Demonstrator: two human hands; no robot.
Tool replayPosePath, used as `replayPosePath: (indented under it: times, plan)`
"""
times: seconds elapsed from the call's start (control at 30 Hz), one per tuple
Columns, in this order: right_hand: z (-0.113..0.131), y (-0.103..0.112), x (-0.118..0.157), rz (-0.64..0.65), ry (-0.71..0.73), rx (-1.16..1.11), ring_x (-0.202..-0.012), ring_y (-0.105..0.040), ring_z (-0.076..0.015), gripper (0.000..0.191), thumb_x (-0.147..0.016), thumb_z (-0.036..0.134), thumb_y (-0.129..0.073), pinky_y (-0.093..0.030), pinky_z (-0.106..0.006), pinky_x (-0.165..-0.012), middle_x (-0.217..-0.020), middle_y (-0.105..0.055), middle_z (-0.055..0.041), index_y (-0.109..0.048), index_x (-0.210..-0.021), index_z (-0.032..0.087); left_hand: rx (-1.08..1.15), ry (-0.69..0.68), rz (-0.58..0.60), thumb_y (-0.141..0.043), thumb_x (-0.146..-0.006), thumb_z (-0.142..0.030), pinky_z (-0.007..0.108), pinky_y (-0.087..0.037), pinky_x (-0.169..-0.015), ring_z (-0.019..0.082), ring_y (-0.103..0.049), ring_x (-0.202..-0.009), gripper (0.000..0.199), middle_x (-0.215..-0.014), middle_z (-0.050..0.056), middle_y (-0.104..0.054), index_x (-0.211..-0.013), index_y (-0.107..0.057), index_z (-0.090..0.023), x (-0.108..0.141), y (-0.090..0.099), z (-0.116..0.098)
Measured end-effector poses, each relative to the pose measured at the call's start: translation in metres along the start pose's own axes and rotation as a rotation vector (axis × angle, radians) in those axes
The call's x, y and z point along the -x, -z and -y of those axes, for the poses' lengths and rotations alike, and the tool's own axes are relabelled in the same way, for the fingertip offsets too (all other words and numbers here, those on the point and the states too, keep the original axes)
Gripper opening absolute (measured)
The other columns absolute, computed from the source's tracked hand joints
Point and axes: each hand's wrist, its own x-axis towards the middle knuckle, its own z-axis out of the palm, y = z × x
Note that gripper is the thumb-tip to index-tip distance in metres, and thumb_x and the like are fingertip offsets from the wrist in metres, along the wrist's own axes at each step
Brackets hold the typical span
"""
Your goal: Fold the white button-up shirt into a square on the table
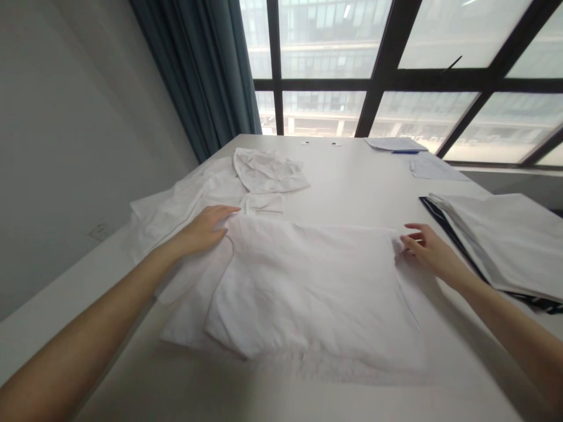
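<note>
Fingers (229,209) of your left hand (203,231): thumb and forefinger apart, at the garment's upper left corner, touching it.
Fingers (414,226) of your right hand (428,251): curled at the garment's upper right corner; you cannot tell whether they pinch it.
Garment (308,287): white, laid flat between your hands on the white surface (343,199), its gathered edge toward you, with layers spreading out at its left.
White cloths (189,199): loosely heaped beyond the garment's upper left, a crumpled piece (269,171) at their right.
Folded cloth (505,234): right of the garment, past your right hand, on a black-and-white item (548,303).
Papers (393,144): beyond the garment, toward the far right, a blue pen (405,152) at their near edge.
Curtain (206,76): beyond the garment, far left, beside the window (325,38).
</note>
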Motion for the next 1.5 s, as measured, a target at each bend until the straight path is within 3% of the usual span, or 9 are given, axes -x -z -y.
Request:
replayPosePath:
  times: [0.17,0.3,0.47,0.7,0.8,1.0,1.2,1.3,1.5]
  plan:
    - [0.009,-0.010,-0.017,0.021,-0.057,-0.033,-0.059,-0.062,-0.0204,0.052,-0.076,0.046,-0.065,-0.047,-0.030,-0.047,-0.082,-0.071,-0.0095,-0.062,-0.119,0.018,0.098,0.111,0.168,-0.051,-0.067,-0.036,0.038,-0.045,-0.103,0.029,-0.061,-0.114,0.055,-0.124,0.008,-0.067,-0.116,-0.069,-0.020,-0.029,0.000,0.011]
    - [0.015,-0.011,-0.020,0.029,-0.055,-0.085,-0.053,-0.058,-0.0168,0.046,-0.078,0.045,-0.062,-0.043,-0.027,-0.042,-0.080,-0.071,-0.0082,-0.065,-0.115,0.017,0.222,0.312,0.077,-0.051,-0.070,-0.043,0.030,-0.052,-0.079,0.025,-0.066,-0.092,0.046,-0.106,0.008,-0.073,-0.102,-0.073,-0.019,-0.039,-0.004,0.022]
    - [0.015,-0.014,-0.026,0.008,-0.021,-0.079,-0.052,-0.056,-0.0157,0.043,-0.079,0.044,-0.061,-0.043,-0.026,-0.040,-0.078,-0.070,-0.0077,-0.069,-0.111,0.016,0.225,0.413,-0.006,-0.060,-0.067,-0.049,0.025,-0.041,-0.056,0.019,-0.058,-0.063,0.046,-0.067,0.002,-0.065,-0.096,-0.074,-0.017,-0.044,-0.016,0.025]
    - [0.011,-0.010,-0.046,-0.123,0.096,0.053,-0.070,-0.063,-0.0204,0.038,-0.079,0.041,-0.061,-0.048,-0.033,-0.065,-0.084,-0.070,-0.0077,-0.070,-0.108,0.018,0.265,0.422,-0.244,-0.062,-0.072,-0.037,0.025,-0.045,-0.064,0.017,-0.057,-0.067,0.037,-0.081,0.003,-0.064,-0.103,-0.071,-0.019,-0.053,-0.026,0.013]
    - [0.010,-0.011,-0.051,-0.123,0.122,0.138,-0.070,-0.063,-0.0228,0.034,-0.079,0.037,-0.059,-0.049,-0.040,-0.074,-0.084,-0.070,-0.0085,-0.070,-0.104,0.018,0.142,0.421,-0.221,-0.058,-0.078,-0.030,0.030,-0.050,-0.075,0.019,-0.059,-0.074,0.033,-0.084,0.005,-0.063,-0.106,-0.069,-0.016,-0.057,-0.034,0.005]
    - [0.033,-0.010,0.003,-0.113,0.464,0.325,-0.112,-0.056,-0.0335,0.034,-0.087,0.033,-0.051,-0.042,-0.053,-0.101,-0.113,-0.063,-0.0151,-0.067,-0.114,0.020,-0.174,0.100,-0.268,-0.048,-0.091,-0.028,0.050,-0.039,-0.105,0.032,-0.050,-0.120,0.035,-0.127,0.015,-0.052,-0.122,-0.062,-0.018,-0.016,-0.041,-0.040]
    - [0.073,-0.011,0.120,0.545,0.766,0.318,-0.127,-0.052,-0.0257,0.038,-0.093,0.037,-0.056,-0.046,-0.043,-0.103,-0.134,-0.058,-0.0078,-0.058,-0.131,0.029,0.075,-0.445,0.276,-0.056,-0.094,-0.041,0.048,-0.033,-0.115,0.030,-0.039,-0.140,0.043,-0.148,0.010,-0.047,-0.135,-0.053,-0.026,0.070,-0.040,-0.116]
    - [0.067,-0.010,0.142,0.542,0.806,0.355,-0.134,-0.045,-0.0272,0.046,-0.090,0.036,-0.061,-0.043,-0.047,-0.106,-0.138,-0.057,-0.0073,-0.054,-0.136,0.030,0.052,-0.514,0.389,-0.062,-0.091,-0.036,0.055,-0.025,-0.118,0.033,-0.032,-0.145,0.056,-0.156,0.011,-0.038,-0.143,-0.045,-0.027,0.092,-0.043,-0.130]
    - [0.030,0.002,0.124,0.413,0.680,0.322,-0.125,-0.052,-0.0318,0.050,-0.078,0.025,-0.068,-0.046,-0.050,-0.100,-0.135,-0.056,-0.0103,-0.061,-0.127,0.029,0.062,-0.526,0.348,-0.049,-0.097,-0.018,0.055,-0.023,-0.119,0.029,-0.031,-0.146,0.048,-0.156,0.008,-0.040,-0.144,-0.045,-0.028,0.093,-0.052,-0.121]
